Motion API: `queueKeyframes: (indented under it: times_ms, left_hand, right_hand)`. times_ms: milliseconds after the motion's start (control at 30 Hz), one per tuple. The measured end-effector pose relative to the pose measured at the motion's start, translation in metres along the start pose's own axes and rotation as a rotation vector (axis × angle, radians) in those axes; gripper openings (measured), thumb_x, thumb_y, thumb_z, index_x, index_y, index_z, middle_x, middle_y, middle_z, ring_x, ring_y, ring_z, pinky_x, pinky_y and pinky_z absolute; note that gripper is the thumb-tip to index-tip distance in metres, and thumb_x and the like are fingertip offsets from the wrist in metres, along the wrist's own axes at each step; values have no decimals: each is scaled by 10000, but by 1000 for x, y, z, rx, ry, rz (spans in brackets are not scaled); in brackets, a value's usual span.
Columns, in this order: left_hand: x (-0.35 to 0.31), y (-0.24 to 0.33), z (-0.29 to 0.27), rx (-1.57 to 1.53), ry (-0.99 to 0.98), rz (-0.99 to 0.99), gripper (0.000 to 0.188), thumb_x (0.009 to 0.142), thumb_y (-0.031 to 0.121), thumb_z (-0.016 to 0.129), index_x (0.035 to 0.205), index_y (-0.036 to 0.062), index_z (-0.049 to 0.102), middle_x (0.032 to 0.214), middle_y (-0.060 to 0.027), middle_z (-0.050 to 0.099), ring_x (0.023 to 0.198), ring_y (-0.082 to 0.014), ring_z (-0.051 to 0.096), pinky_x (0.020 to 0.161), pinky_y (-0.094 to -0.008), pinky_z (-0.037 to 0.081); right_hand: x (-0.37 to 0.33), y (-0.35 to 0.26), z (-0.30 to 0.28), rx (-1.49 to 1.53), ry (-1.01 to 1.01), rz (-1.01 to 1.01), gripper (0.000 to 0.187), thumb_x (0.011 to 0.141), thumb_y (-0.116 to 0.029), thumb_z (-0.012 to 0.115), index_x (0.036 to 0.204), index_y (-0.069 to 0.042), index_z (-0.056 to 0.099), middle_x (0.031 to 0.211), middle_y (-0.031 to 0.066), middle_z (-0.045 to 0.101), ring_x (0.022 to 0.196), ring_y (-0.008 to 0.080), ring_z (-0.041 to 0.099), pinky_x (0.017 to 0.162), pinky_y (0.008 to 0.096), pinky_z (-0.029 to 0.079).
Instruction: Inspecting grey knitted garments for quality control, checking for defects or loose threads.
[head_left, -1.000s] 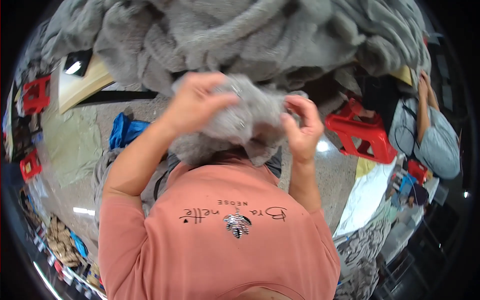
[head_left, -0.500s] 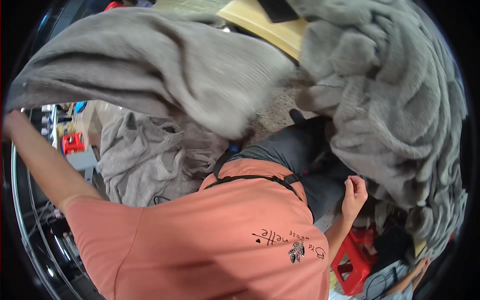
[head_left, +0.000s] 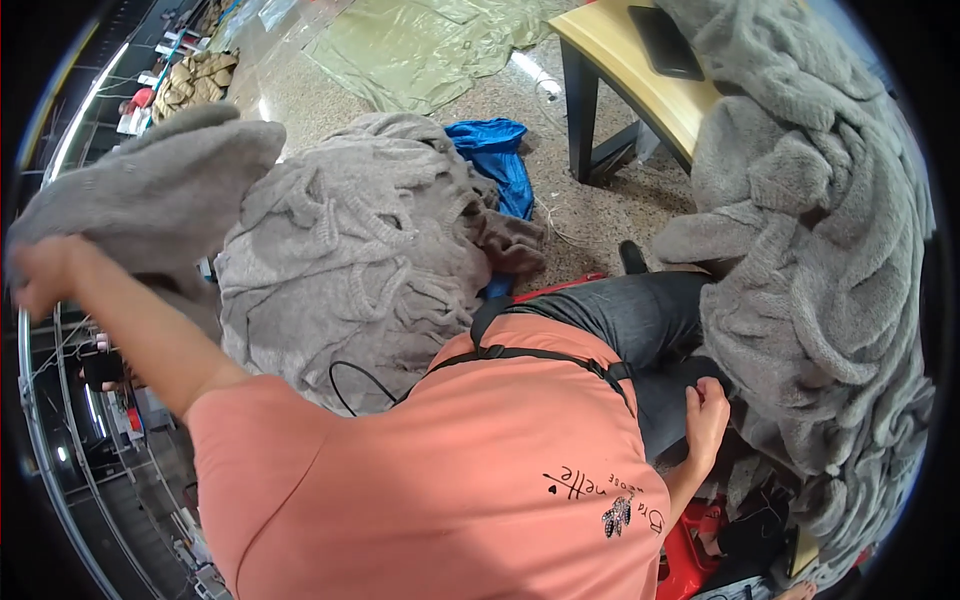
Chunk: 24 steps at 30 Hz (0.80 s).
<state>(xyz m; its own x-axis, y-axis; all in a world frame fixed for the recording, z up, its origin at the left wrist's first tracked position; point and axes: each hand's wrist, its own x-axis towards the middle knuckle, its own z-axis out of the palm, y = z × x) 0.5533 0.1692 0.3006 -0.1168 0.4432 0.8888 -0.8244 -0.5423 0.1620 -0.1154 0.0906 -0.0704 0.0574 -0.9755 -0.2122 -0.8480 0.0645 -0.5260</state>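
Note:
At the far left my raised left hand (head_left: 50,272) is closed on a grey knitted garment (head_left: 165,190); the garment hangs spread out beyond it, and its exact kind is hard to tell. Beside and partly behind it rises a pile of grey knitted sweaters (head_left: 340,250), with ribbed edges showing. My right hand (head_left: 706,415) is near my thigh, fingers curled in, with nothing visible in them. Close to this hand, a large heap of soft grey knitwear (head_left: 820,240) fills the right side and partly covers a table.
The yellow-topped table (head_left: 625,50) has dark legs and carries a flat black device (head_left: 665,42). Blue cloth or plastic (head_left: 497,155) lies behind the pile. A greenish plastic sheet (head_left: 410,50) covers floor further off. A red stool (head_left: 683,560) stands low right, near another person's hand (head_left: 800,590).
The garment in my left hand has swung from across the upper middle to the far left, uncovering the sweater pile, blue material and floor. My right hand stays near my thigh, fingers curled.

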Motion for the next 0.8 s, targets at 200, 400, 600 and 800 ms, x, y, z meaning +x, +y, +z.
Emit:
queueKeyframes:
  times_ms: [200,400,600,800]
  left_hand:
    - [-259,23,-96,222,-1550,192,402,705,355,639,778,-34,564,747,-240,558,755,-401,542,648,-460,411]
    - [-330,234,-134,-726,-2138,89,203,679,92,669,830,4,566,721,-146,600,618,-255,582,575,-335,454]
    - [-261,478,-162,-1764,-1619,239,285,672,95,692,916,8,573,782,-124,601,705,-276,580,632,-340,463]
    - [-191,657,-220,-2214,-868,534,463,646,160,684,1062,61,508,1145,-144,470,999,-295,484,776,-373,415]
  right_hand:
    - [-13,9,7,-1,77,-88,219,704,-139,632,872,-6,585,856,184,591,798,345,579,693,383,468]
    - [-28,11,-10,-27,171,61,194,710,-144,634,845,-32,550,822,149,571,790,342,557,676,416,456]
    - [-34,18,10,-29,94,115,178,715,-166,616,788,-29,529,819,156,565,788,336,562,680,417,462]
    - [-50,29,14,-19,73,126,192,702,-160,626,776,-2,546,791,186,593,766,345,594,676,413,484]
